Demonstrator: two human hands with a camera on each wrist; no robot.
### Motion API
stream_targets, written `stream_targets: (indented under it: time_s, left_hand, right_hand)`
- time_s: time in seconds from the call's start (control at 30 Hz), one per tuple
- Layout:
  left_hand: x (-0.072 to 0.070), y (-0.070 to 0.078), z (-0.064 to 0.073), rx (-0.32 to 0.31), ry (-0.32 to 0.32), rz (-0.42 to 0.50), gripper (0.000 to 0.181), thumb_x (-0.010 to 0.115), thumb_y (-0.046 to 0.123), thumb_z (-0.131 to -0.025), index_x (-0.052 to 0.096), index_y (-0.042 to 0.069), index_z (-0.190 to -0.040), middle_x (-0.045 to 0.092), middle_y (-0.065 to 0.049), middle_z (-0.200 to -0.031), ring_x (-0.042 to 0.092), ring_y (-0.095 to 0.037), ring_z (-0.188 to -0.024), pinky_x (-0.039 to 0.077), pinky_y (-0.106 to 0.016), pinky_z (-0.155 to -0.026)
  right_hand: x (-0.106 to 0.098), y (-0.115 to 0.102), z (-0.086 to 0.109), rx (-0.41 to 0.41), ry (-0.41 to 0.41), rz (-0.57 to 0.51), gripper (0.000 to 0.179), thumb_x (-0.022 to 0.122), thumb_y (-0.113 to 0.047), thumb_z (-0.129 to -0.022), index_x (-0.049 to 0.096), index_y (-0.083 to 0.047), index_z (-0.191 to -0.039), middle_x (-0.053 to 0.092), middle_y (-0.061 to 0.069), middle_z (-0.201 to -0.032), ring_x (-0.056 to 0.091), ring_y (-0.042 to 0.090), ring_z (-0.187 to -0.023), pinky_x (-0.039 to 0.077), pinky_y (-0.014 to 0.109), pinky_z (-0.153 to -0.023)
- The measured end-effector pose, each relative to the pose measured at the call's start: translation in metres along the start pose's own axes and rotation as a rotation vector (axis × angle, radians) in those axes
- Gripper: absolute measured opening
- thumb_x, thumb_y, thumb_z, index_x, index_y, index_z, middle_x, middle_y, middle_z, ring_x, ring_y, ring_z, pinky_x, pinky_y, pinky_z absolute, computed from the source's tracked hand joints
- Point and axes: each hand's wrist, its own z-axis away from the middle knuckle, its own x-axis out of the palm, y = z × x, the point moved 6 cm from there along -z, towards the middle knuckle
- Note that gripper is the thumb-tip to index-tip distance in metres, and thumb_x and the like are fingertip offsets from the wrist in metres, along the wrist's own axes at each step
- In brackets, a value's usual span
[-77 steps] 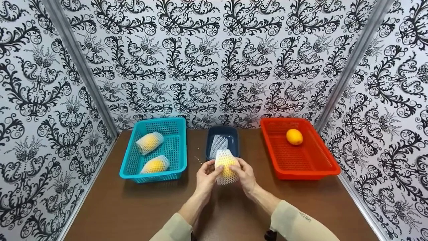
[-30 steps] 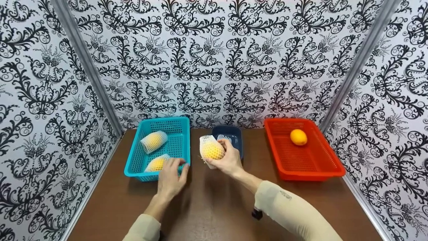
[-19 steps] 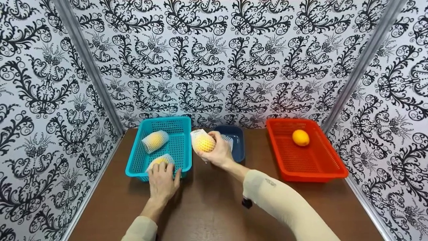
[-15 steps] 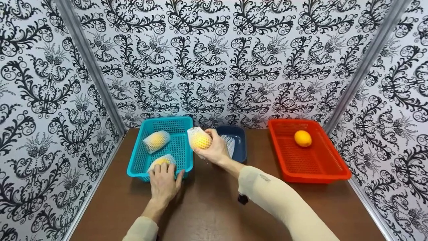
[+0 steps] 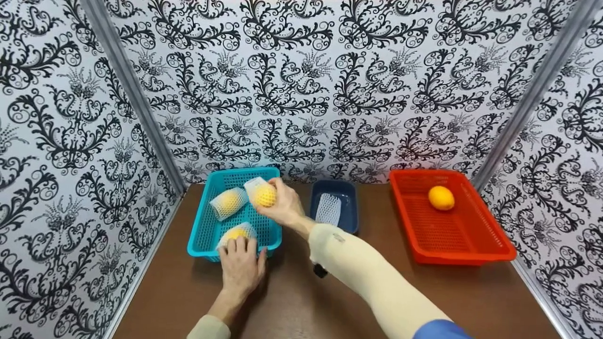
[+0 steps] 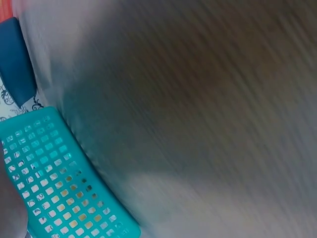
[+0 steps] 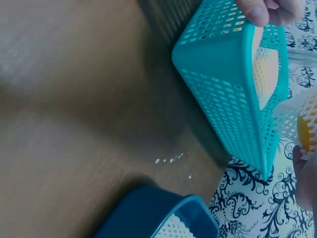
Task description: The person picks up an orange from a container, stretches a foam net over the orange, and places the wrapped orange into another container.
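Observation:
My right hand grips a yellow lemon in a white foam net, held over the right side of the teal basket. In the right wrist view this netted lemon shows at the right edge, beside the basket rim. My left hand curls over the basket's near rim, thumb at the rim and fingertips over a second netted lemon, which they partly cover. Behind that one lies another netted lemon. In the left wrist view the basket wall fills the lower left.
A small dark blue bin with a flattened foam net stands right of the teal basket. Further right, a red basket holds a bare lemon. Small white scraps lie on the brown table. Patterned walls enclose it.
Both hands held the netted lemon at the middle earlier. My left hand let go and moved to the teal basket's near rim; my right hand carried the lemon left over the basket.

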Motion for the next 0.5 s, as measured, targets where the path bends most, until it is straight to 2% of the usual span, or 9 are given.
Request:
stream_targets:
  time_s: [0.13,0.27,0.4,0.5]
  left_hand:
    - [0.002,0.003,-0.004,0.01,-0.012,0.016,0.04,0.072,0.045,-0.103,0.065,0.005,-0.109,0.061,-0.02,-0.098,0.053,-0.04,-0.092,0.043,-0.059,-0.081]
    - [-0.002,-0.001,-0.003,-0.001,-0.02,0.032,0.039,0.068,0.044,-0.103,0.064,0.006,-0.106,0.059,-0.019,-0.096,0.05,-0.04,-0.09,0.04,-0.059,-0.081]
    - [-0.004,-0.003,-0.001,-0.007,-0.017,0.036,0.038,0.068,0.044,-0.102,0.064,0.006,-0.104,0.057,-0.019,-0.093,0.049,-0.04,-0.086,0.039,-0.058,-0.077]
    - [-0.001,-0.002,-0.002,-0.002,-0.014,0.035,0.038,0.067,0.044,-0.102,0.064,0.006,-0.103,0.056,-0.019,-0.092,0.048,-0.039,-0.085,0.038,-0.056,-0.074]
  right_hand:
    - [0.014,0.002,-0.01,-0.026,-0.024,0.043,0.074,0.094,-0.041,-0.085,0.057,-0.023,-0.146,0.076,0.002,-0.128,0.072,0.02,-0.108,0.062,0.038,-0.093]
    - [0.037,0.005,-0.022,-0.053,-0.084,0.077,0.072,0.093,-0.042,-0.088,0.057,-0.021,-0.148,0.074,0.003,-0.13,0.07,0.017,-0.108,0.062,0.032,-0.09]
    - [0.056,0.011,-0.032,-0.065,-0.121,0.206,0.071,0.09,-0.043,-0.089,0.057,-0.02,-0.148,0.073,0.002,-0.128,0.07,0.016,-0.107,0.062,0.031,-0.089]
    - [0.063,0.018,-0.037,-0.058,-0.134,0.342,0.07,0.089,-0.047,-0.089,0.058,-0.02,-0.146,0.074,0.0,-0.126,0.071,0.018,-0.111,0.059,0.039,-0.107]
